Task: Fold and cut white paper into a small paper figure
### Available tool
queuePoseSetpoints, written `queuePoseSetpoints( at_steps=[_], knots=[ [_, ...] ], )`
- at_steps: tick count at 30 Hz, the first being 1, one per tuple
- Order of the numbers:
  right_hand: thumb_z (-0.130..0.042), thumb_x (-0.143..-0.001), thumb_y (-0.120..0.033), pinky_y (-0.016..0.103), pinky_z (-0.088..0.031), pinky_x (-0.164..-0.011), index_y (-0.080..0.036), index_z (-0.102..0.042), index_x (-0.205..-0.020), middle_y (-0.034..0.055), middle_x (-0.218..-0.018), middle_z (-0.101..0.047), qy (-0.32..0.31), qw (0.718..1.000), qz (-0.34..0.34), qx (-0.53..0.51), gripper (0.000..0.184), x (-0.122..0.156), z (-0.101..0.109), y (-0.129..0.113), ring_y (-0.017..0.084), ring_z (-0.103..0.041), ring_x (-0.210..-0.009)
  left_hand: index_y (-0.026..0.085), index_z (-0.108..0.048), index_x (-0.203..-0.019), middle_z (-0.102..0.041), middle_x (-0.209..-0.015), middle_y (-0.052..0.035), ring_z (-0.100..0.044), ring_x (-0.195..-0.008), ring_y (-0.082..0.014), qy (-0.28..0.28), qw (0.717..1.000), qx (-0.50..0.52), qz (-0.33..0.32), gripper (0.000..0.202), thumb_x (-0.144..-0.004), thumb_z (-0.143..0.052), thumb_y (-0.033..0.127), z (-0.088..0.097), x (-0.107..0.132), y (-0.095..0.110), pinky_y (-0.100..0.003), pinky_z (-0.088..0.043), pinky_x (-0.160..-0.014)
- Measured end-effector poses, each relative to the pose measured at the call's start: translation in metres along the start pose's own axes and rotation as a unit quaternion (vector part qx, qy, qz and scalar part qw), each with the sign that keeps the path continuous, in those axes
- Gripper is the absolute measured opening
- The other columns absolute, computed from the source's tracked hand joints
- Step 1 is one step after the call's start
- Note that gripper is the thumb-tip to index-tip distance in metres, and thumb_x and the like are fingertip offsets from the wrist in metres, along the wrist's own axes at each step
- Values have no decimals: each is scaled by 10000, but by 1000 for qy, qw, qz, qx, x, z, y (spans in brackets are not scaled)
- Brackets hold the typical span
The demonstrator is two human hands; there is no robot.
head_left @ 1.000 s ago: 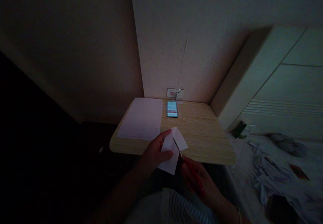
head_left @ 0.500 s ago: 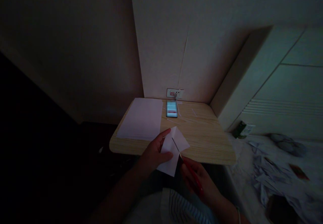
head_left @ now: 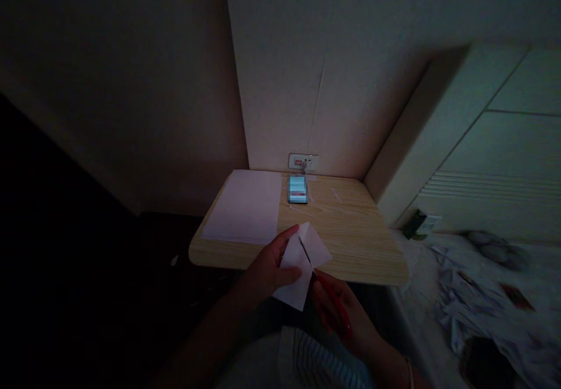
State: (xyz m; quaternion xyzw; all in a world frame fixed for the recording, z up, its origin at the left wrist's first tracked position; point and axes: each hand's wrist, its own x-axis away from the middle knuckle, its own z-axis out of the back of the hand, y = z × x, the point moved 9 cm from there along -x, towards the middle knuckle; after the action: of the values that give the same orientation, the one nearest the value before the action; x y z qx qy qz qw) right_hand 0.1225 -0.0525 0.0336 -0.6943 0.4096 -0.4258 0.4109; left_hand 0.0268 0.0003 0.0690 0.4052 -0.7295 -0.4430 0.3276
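Observation:
My left hand (head_left: 274,266) grips a folded piece of white paper (head_left: 291,295), thumb on its near face and fingers behind. The paper is held tilted above the table's front edge. A pair of scissors (head_left: 335,304) with red handles is in my right hand (head_left: 346,313), fingers wrapped about the handles. Its blades lie in the paper, pointing up and left, with a cut running between the left part and a flap on the right. Whether the blades are fully closed is too dark to tell.
A stack of white paper (head_left: 245,202) lies on the left of the wooden table (head_left: 363,237). A lit phone (head_left: 297,189) sits near the wall socket (head_left: 302,161), with thin paper strips around. At right, a bed (head_left: 421,284) holds scattered folded papers (head_left: 464,301).
The right flap of the paper has swung slightly outward, and the cut at the blades looks a little wider. Both hands keep their grips; the view has shifted slightly.

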Motion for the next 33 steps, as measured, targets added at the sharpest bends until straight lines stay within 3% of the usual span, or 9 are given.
queuePoseSetpoints(
  at_steps=[3,8,13,17,21,27,33],
  knots=[
    [-608,-774,-510,132,-233,-298,-164,-582,-863,-93,-493,-343,-5,1000,-4,14,359,0,-1,0,19,-261,-337,261,-301,-1386,-543,-1250,-95,-596,-873,-181,2,1000,-2,1,879,-623,-709,105,0,1,2,-248,-466,-693],
    [-599,-783,-509,131,-224,-302,-169,-602,-996,-96,-483,-339,1,999,-3,41,402,-1,2,2,21,-260,-337,301,-161,-1424,-622,-1088,-72,-606,-755,-160,12,1000,11,2,1011,-609,-732,124,0,2,3,-240,-463,-617],
    [-605,-763,-530,134,-258,-314,-182,-585,-1114,-92,-488,-358,10,998,-7,63,494,-1,3,3,26,-278,-345,167,-382,-1306,-652,-979,-88,-598,-678,-140,98,995,3,-10,735,-665,-713,306,12,0,4,-232,-459,-584],
    [-625,-733,-544,134,-276,-318,-178,-605,-1090,-89,-489,-368,19,997,-13,77,511,-1,2,0,28,-292,-353,153,-486,-1176,-664,-853,-53,-566,-592,-117,126,991,-50,-19,517,-724,-646,348,15,-3,7,-211,-428,-519],
    [-638,-722,-546,135,-285,-325,-188,-609,-1086,-86,-512,-374,8,997,-18,73,511,-1,2,2,23,-291,-359,142,-573,-925,-636,-759,-19,-554,-612,-109,173,981,-67,-49,296,-741,-629,367,26,-1,12,-195,-418,-536],
    [-653,-707,-559,138,-298,-363,-212,-579,-1137,-53,-619,-470,23,997,-22,75,558,-2,12,13,22,-336,-412,156,-594,-909,-635,-744,-5,-539,-585,-92,181,982,-27,-49,263,-743,-633,356,30,0,8,-188,-408,-536],
    [-644,-716,-560,137,-270,-368,-192,-588,-1084,-68,-579,-420,3,997,-15,80,524,-2,3,6,22,-301,-417,155,-584,-957,-656,-823,-29,-575,-617,-102,176,983,35,-47,340,-685,-688,331,25,-1,5,-207,-431,-582]
  ],
)
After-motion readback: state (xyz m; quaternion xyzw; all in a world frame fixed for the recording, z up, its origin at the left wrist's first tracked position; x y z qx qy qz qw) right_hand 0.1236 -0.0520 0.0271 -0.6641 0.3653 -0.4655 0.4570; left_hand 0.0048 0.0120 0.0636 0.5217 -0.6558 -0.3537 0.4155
